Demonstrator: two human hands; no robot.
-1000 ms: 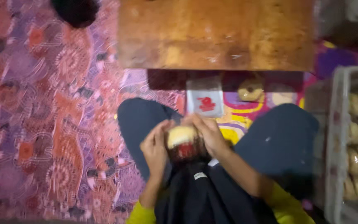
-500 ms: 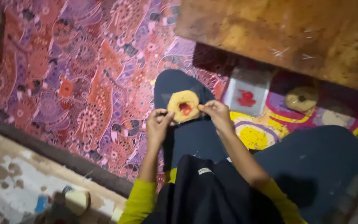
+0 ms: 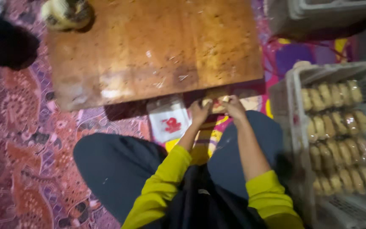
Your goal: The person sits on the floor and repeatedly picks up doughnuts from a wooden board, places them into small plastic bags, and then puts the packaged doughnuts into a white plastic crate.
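Head view: both hands meet just below the desk's (image 3: 149, 55) near edge; left hand (image 3: 200, 112) and right hand (image 3: 235, 106) are clamped together on a pale wrapped bun (image 3: 217, 104); a white packet with a red mark (image 3: 169, 123) lies beside them on the floor; a crate of wrapped buns (image 3: 335, 131) stands off the desk's right corner.

Both hands now reach forward, away from the lap where they held the round bun half a second ago. The left hand (image 3: 200, 112) and right hand (image 3: 235, 106) meet at the near edge of the bench (image 3: 149, 51), their grip closed on a pale wrapped bun (image 3: 217, 104), blurred.
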